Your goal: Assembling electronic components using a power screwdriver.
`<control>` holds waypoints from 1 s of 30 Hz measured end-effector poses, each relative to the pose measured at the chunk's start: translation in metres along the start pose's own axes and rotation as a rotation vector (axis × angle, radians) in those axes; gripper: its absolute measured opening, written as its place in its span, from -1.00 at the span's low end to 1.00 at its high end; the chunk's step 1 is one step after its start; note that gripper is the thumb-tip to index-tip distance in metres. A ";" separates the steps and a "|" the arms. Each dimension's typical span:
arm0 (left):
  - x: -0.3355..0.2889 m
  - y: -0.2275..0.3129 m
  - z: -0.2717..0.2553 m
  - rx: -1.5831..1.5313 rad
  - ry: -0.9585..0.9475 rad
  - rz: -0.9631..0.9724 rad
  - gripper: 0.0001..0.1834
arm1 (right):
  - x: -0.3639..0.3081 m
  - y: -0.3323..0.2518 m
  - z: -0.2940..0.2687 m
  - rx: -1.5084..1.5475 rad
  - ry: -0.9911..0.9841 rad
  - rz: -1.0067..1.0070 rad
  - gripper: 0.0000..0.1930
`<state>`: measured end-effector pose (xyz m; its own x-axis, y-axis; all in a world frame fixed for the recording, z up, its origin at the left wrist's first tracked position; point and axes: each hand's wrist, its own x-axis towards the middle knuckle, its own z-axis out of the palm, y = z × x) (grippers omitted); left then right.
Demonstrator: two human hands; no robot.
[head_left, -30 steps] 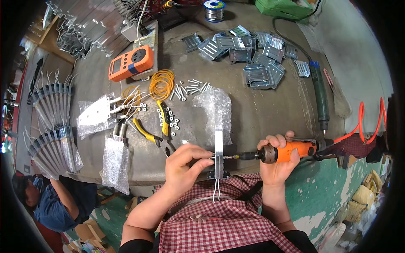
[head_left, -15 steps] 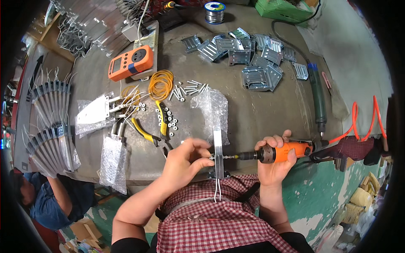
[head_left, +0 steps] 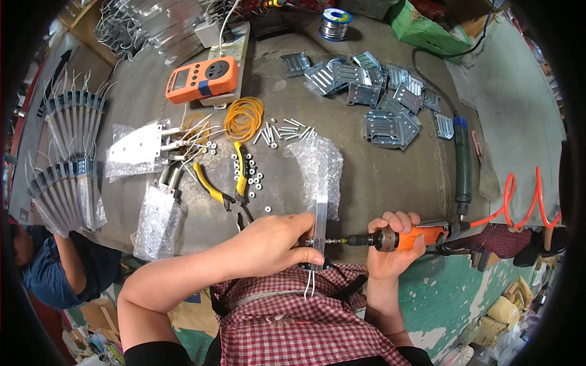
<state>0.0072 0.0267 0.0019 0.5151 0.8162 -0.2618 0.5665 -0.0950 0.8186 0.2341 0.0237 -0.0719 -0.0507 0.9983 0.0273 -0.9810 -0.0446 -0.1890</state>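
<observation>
At the table's near edge, a narrow silver metal bar stands lengthwise before me. Its far end lies in bubble wrap, and two white wires hang from its near end. My left hand is closed on the bar from the left, the thumb lying across its near part. My right hand is wrapped round an orange air screwdriver. The tool lies level, and its bit points left and meets the bar's right side. What the bit's tip sits in is hidden.
Yellow-handled pliers, small white washers and loose screws lie left of the bar. Beyond are rubber bands, an orange meter, metal brackets and a solder spool. A green screwdriver and red coiled hose are right.
My left hand has gone from a fingertip pinch beside the bar's left face to a grip over the bar. The screwdriver stays lined up with it. The whole view has shifted slightly.
</observation>
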 end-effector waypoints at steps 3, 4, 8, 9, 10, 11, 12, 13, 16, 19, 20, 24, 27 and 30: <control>0.002 -0.002 0.002 0.012 0.009 0.020 -0.53 | 0.001 -0.003 -0.001 -0.052 0.001 0.008 -0.64; 0.003 -0.004 0.003 -0.012 0.019 0.016 -0.50 | 0.001 -0.003 -0.001 -0.090 0.009 0.011 -0.62; 0.004 -0.008 0.005 -0.055 0.028 0.013 -0.48 | 0.002 -0.005 0.001 -0.111 0.013 0.011 -0.61; 0.005 -0.008 0.005 -0.058 0.024 0.016 -0.48 | 0.002 -0.004 0.001 -0.101 0.016 0.005 -0.61; 0.005 -0.007 0.005 -0.064 0.030 0.011 -0.48 | 0.002 -0.004 0.001 -0.091 0.018 0.000 -0.62; 0.005 -0.006 0.005 -0.071 0.037 0.006 -0.48 | 0.003 -0.004 -0.002 -0.095 0.018 -0.001 -0.62; 0.004 -0.007 0.006 -0.073 0.038 0.010 -0.48 | 0.004 -0.003 -0.007 -0.056 0.007 0.008 -0.62; 0.005 -0.007 0.007 -0.077 0.052 0.022 -0.48 | 0.006 -0.003 -0.009 -0.018 -0.008 0.017 -0.62; 0.003 -0.002 0.002 -0.092 0.028 -0.002 -0.50 | 0.002 -0.002 -0.005 -0.061 0.022 0.016 -0.61; 0.000 0.004 0.005 -0.113 0.013 -0.105 -0.53 | 0.000 -0.003 0.001 -0.101 0.083 0.009 -0.55; -0.001 0.004 0.010 -0.129 0.032 -0.171 -0.54 | 0.002 -0.004 0.005 -0.102 0.067 0.012 -0.55; -0.008 0.001 0.019 -0.038 0.309 -0.095 -0.60 | 0.026 -0.027 0.009 -0.223 0.083 0.114 -0.47; -0.014 -0.010 0.019 -0.087 0.520 -0.248 -0.36 | 0.054 -0.068 0.013 -0.581 0.187 0.059 -0.49; -0.006 -0.021 0.015 -0.194 0.597 -0.186 -0.30 | 0.075 -0.097 -0.015 -0.998 0.211 -0.129 -0.56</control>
<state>0.0018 0.0149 -0.0217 -0.0583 0.9905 -0.1249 0.4562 0.1377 0.8792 0.3286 0.1038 -0.0659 0.1724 0.9838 -0.0496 -0.3687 0.0178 -0.9294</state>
